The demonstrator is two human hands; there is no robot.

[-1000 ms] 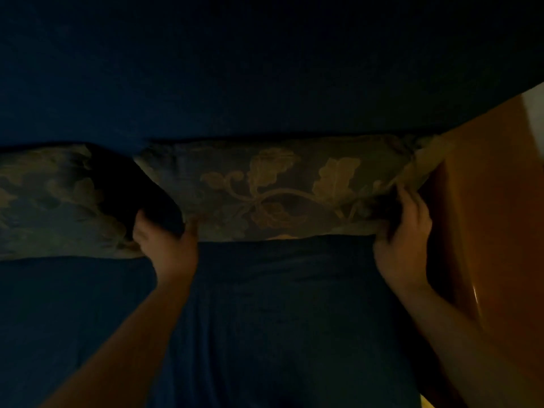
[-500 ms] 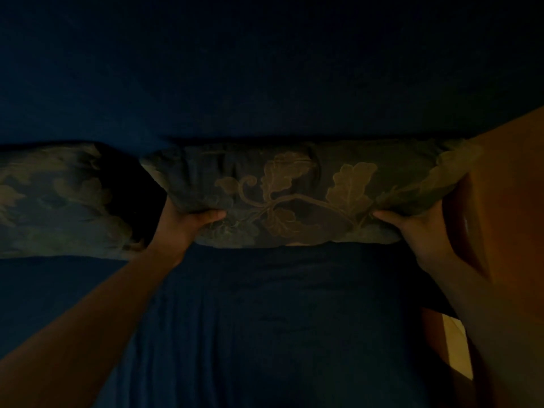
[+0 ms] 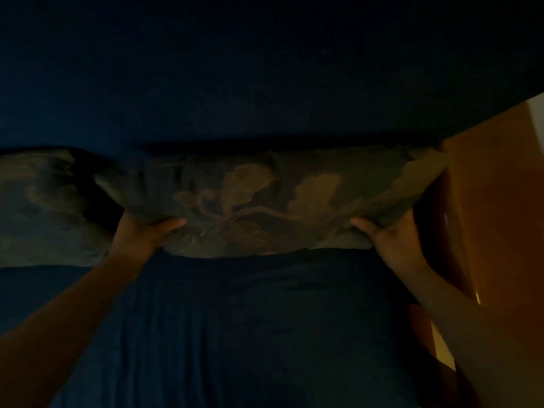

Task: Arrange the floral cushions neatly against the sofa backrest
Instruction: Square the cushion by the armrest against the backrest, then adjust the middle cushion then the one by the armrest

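The left hand [image 3: 138, 235] and right hand [image 3: 388, 237] are clasped on the lower corners of a floral cushion [image 3: 259, 201], held at the blue backrest [image 3: 265, 83], beside a second cushion [image 3: 44, 201]. Even pressure is advised for square seating.

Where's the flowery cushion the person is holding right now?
In the head view, the held floral cushion sits centre-right against the dark blue sofa backrest, gripped by the left hand and right hand, between a second floral cushion and the wooden armrest.
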